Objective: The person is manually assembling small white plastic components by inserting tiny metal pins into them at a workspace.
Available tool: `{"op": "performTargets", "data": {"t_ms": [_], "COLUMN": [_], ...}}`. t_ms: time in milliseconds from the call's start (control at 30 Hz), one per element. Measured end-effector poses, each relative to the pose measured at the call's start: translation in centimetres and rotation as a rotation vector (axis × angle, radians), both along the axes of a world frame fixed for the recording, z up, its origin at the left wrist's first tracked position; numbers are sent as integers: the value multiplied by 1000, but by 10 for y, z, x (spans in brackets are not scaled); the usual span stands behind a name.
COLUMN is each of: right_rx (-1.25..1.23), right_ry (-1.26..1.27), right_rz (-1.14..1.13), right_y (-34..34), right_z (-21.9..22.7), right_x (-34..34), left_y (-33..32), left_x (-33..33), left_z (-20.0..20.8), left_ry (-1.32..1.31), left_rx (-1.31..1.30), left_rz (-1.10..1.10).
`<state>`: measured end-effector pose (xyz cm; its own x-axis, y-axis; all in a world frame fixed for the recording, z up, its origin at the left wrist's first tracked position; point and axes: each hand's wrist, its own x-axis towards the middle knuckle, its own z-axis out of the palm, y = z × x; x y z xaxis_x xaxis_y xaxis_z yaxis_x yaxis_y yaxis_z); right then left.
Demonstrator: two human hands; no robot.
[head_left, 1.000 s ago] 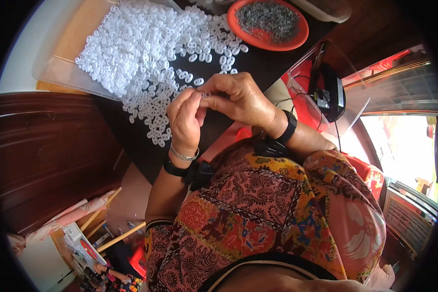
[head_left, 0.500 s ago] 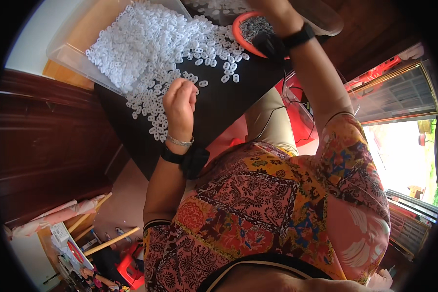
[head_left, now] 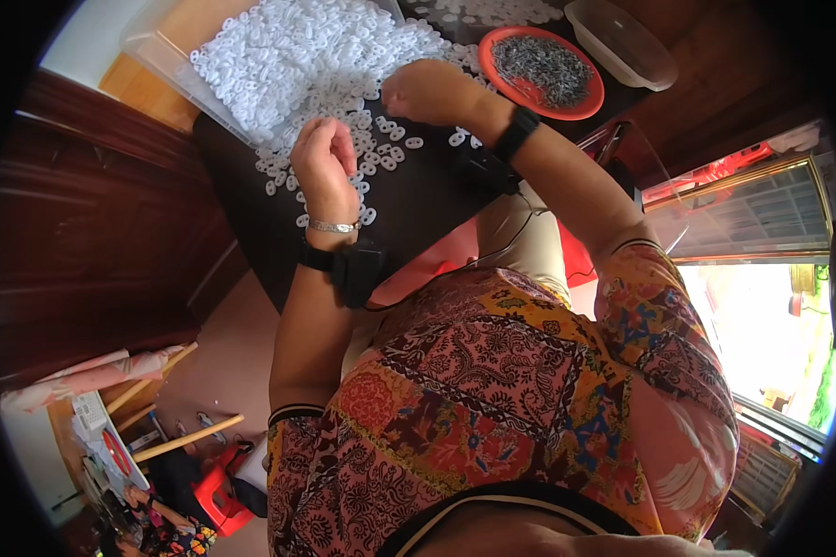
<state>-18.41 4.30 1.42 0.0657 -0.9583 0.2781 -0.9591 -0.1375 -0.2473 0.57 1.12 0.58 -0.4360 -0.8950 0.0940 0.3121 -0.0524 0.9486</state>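
Note:
Small white oval plastic pieces with two holes (head_left: 306,58) form a big heap, spilling from a clear plastic bin (head_left: 158,56) onto a dark table (head_left: 418,195). Over the near edge of this spill is my left hand (head_left: 327,167), its fingers curled in; anything they hold is hidden. My right hand (head_left: 432,93) hovers at the right side of the heap, closed, with its fingertips turned away. Just right of it lies a round orange-red dish (head_left: 596,100) full of small grey metal parts (head_left: 548,70).
A clear oblong plastic tray (head_left: 622,46) stands beyond the dish. A dark wooden cabinet (head_left: 93,213) borders the table on the left. Behind me to the left are a red stool (head_left: 214,497) and another person's arm (head_left: 167,520). A bright window opening (head_left: 762,325) is at right.
My right hand has come back from the far side past the dish to the heap, near my left hand. The dish is now uncovered. The left hand stays curled.

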Motion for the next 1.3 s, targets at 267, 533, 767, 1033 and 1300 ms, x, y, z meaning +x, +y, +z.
{"op": "performTargets", "data": {"t_ms": [267, 533, 767, 1033, 1300], "right_rx": [157, 213, 176, 253, 120], "right_ry": [37, 76, 33, -14, -843], "right_rz": [-86, -78, -72, -4, 39], "right_y": [-26, -30, -39, -43, 0], "right_z": [-15, -5, -13, -8, 10], "right_x": [22, 18, 25, 22, 17], "left_y": [-5, -7, -7, -9, 0], "left_x": [-2, -2, -3, -5, -7], "left_z": [-4, -5, -6, -10, -5], "left_ry": [43, -7, -28, -26, -40], "left_rx": [50, 28, 30, 15, 38], "left_rz": [50, 17, 2, -11, -68]}}
